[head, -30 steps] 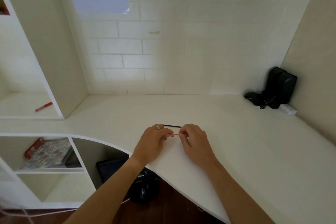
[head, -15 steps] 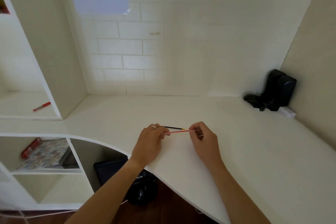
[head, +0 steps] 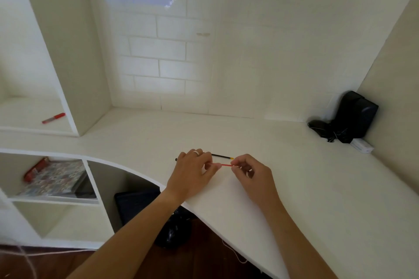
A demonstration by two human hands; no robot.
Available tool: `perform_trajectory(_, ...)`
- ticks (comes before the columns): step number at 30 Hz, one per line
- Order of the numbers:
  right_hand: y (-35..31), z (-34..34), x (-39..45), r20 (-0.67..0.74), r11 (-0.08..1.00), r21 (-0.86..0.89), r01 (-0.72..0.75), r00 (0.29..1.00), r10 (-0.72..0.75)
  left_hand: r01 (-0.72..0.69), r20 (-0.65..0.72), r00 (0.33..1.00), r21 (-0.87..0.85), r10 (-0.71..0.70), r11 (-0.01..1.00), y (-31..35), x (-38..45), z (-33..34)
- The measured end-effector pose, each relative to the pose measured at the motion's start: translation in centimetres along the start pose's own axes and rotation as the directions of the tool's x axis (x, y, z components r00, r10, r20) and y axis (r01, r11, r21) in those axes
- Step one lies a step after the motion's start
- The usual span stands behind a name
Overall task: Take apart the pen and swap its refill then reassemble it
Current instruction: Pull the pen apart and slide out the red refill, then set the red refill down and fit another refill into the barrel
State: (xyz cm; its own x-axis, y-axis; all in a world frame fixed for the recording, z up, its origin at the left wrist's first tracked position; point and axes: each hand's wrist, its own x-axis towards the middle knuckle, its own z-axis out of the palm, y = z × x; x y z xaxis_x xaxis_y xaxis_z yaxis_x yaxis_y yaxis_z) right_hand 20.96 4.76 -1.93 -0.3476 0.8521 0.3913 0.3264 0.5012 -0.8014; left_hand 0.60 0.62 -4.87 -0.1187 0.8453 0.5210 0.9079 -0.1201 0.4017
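Hands meet over the white table [head: 294, 188]: we pinch a thin red refill [head: 223, 165] between our left hand [head: 192, 173] and right hand [head: 251, 174], fingers closed on each end. Just beyond the refill lies a black refill [head: 218, 155].

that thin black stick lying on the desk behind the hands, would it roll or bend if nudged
The black stick looks round and very slim, lying flat on the smooth desk, so it would probably roll easily. Being so thin, it is likely light and may flex somewhat. Its material cannot be told.
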Motion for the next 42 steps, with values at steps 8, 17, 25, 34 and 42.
perform_trajectory(8,0.2,-0.8,0.1,-0.174,0.988,0.073,-0.14,0.973,0.15,0.093,-0.066,0.994,0.003,-0.092,0.996,-0.1,-0.1,-0.1)
perform_trajectory(17,-0.2,-0.5,-0.2,-0.045,0.996,0.037,-0.082,0.995,0.083,0.122,-0.079,0.99,0.051,-0.118,0.991,0.2,-0.1,-0.2)
perform_trajectory(25,1.1,-1.4,0.7,-0.461,0.977,0.062,-0.205,0.862,0.21,0.147,-0.079,0.987,0.055,-0.142,0.988,0.3,-0.1,-0.4)
perform_trajectory(34,3.7,-2.0,6.0,-0.154,0.893,-0.407,-0.19,0.978,0.138,0.207,-0.046,0.978,0.137,-0.202,0.969,0.4,0.0,-0.5)
perform_trajectory(42,4.3,-1.4,7.3,0.025,0.837,-0.528,-0.142,0.983,0.183,0.222,-0.034,0.975,0.188,-0.22,0.957,0.1,0.2,-0.1)
